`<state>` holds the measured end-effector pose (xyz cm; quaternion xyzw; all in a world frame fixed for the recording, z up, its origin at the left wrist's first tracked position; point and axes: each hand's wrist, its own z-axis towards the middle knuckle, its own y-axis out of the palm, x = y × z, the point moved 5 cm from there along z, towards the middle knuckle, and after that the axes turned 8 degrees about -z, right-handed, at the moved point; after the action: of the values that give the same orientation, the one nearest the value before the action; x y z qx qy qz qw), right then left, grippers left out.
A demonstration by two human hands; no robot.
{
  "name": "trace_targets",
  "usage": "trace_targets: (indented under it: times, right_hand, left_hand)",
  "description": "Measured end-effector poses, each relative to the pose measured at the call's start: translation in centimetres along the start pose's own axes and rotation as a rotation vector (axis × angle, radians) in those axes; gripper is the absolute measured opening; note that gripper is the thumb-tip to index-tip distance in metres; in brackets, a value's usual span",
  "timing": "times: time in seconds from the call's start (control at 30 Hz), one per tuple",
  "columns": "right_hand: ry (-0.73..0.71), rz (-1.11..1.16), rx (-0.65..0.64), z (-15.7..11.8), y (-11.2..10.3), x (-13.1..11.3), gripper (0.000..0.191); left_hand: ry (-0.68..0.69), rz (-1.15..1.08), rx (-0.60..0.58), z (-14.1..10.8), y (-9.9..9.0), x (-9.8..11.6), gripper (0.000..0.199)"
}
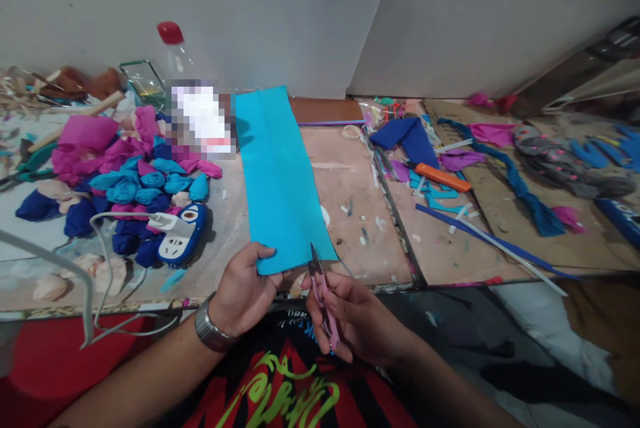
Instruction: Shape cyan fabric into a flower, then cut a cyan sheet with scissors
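A long strip of bright blue paper [280,175] stretches away from me over the table, its near end raised at the front edge. My left hand [250,288] pinches the near left corner, thumb on top and fingers underneath. In my right hand [345,315] is a pair of scissors [323,305] with pink handles. Their dark blades point away from me and meet the paper's near edge, right of its middle. One blade shows above the sheet. How far the blades are apart I cannot tell.
Crumpled pink and blue paper flowers [135,181] pile up on the left beside a power strip [183,235] with a white cable. A red-capped bottle [173,48] stands behind. An orange utility knife [440,176], paper scraps and cardboard [485,208] lie on the right.
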<state>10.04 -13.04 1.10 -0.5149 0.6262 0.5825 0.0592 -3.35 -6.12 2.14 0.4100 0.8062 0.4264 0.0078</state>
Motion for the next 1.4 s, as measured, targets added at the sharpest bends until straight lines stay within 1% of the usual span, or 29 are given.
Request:
trace_targets:
  times: [0.3,0.43,0.53,0.7,0.9,1.07,1.23,1.4]
  right_hand:
    - [0.007,-0.008,0.001,0.0,-0.1,0.1,0.037]
    - [-0.006,-0.002,-0.013,0.1,-0.1,0.2,0.034]
    - [0.001,0.002,0.002,0.1,-0.2,0.2,0.033]
    - [0.027,0.001,0.03,0.0,-0.1,0.2,0.035]
    - [0.018,0.021,0.04,-0.1,0.0,0.1,0.042]
    - [0.023,0.054,0.048,-0.5,0.0,0.0,0.04]
    - [0.082,0.087,0.031,-1.1,0.1,0.2,0.043]
    - [0.068,0.088,0.053,-1.0,0.2,-0.1,0.039]
  left_hand:
    - [-0.009,0.017,-0.058,0.2,-0.3,0.0,0.015]
    - [0.007,-0.004,-0.025,0.1,0.0,0.1,0.017]
    - [0.038,-0.036,0.005,0.0,0.3,0.2,0.017]
    - [0.044,-0.039,-0.013,0.0,0.1,0.2,0.015]
    - [-0.01,-0.01,-0.055,-0.1,0.0,0.0,0.006]
    - [0.026,-0.019,-0.019,-0.2,0.1,0.2,0.003]
    - [0.07,-0.044,-0.011,-0.1,0.1,0.6,0.005]
    - [0.071,-0.042,-0.03,0.0,-0.4,0.3,0.011]
